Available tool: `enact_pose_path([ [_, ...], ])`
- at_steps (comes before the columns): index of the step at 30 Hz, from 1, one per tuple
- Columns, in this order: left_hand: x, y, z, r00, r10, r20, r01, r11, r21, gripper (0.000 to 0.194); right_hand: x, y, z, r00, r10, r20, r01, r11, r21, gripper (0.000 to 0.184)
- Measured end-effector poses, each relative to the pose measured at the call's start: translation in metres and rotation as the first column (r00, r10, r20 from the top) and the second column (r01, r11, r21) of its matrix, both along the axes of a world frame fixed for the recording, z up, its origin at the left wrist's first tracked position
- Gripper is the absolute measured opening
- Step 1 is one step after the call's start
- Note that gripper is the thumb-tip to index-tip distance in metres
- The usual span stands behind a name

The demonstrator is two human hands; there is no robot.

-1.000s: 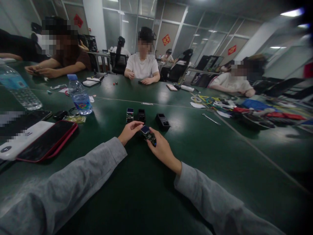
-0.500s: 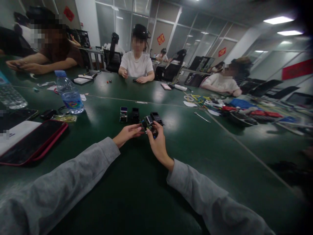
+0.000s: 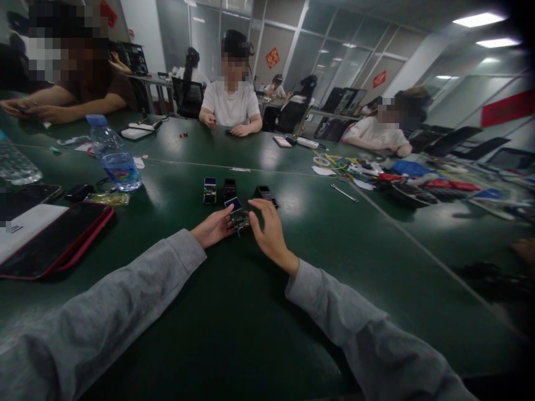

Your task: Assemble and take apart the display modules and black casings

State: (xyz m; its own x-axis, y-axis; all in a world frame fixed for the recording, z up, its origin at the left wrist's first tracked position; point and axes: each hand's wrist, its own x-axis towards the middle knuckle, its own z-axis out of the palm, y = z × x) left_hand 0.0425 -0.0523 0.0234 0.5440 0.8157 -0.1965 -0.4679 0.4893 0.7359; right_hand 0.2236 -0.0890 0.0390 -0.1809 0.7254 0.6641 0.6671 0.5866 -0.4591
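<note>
A small green circuit board with a screen is pinched at its left side by my left hand. Its dark blue, white-edged screen tilts up at the top. Fingers apart, my right hand is at the board's right edge; whether a fingertip touches it I cannot tell. Just beyond my hands stand a second board with a screen, a black boxy device and another black device, the last one right behind my right fingers.
On the left are water bottles and a red-cased phone or tablet. A wrench lies to the right, before a heap of cables and tools. Several people sit around the green table.
The circuit board has passed from my right fingers into my left hand and turned, its screen now at the upper left. My right fingers have spread open.
</note>
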Motion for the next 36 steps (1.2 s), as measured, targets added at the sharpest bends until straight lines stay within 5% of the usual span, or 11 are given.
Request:
enact_pose_path([
  [3,0.0,0.0,-0.001,1.0,-0.011,0.012,0.011,1.0,0.003,0.028,0.025,0.026,-0.002,0.968,-0.242,0.069,0.234,0.967,0.104,0.041],
  [7,0.001,-0.001,0.003,1.0,-0.013,-0.008,0.013,1.0,0.007,0.029,0.052,0.056,-0.023,0.929,-0.342,0.145,0.35,0.936,-0.033,0.062],
  [13,0.0,-0.001,0.003,1.0,-0.013,0.005,0.013,1.0,-0.029,0.029,0.059,0.066,-0.039,0.954,-0.268,0.134,0.29,0.938,-0.188,0.058],
  [19,-0.002,-0.002,0.008,0.999,0.009,0.044,-0.005,0.996,-0.094,0.036,0.04,0.033,-0.014,0.952,-0.292,-0.096,0.294,0.956,0.003,0.055],
  [25,-0.001,-0.004,0.012,0.999,0.042,-0.024,-0.043,0.996,-0.078,0.055,-0.006,-0.022,-0.002,0.999,-0.012,-0.032,0.012,1.0,0.011,0.059],
  [30,-0.001,-0.003,0.009,0.999,0.053,-0.002,-0.053,0.995,-0.079,0.068,-0.015,-0.027,-0.008,0.995,0.088,0.04,-0.087,0.996,-0.019,0.06],
  [36,-0.001,-0.004,0.006,0.998,0.054,0.026,-0.052,0.997,-0.048,0.04,-0.011,-0.021,-0.011,0.996,0.088,0.03,-0.087,0.996,-0.024,0.06],
])
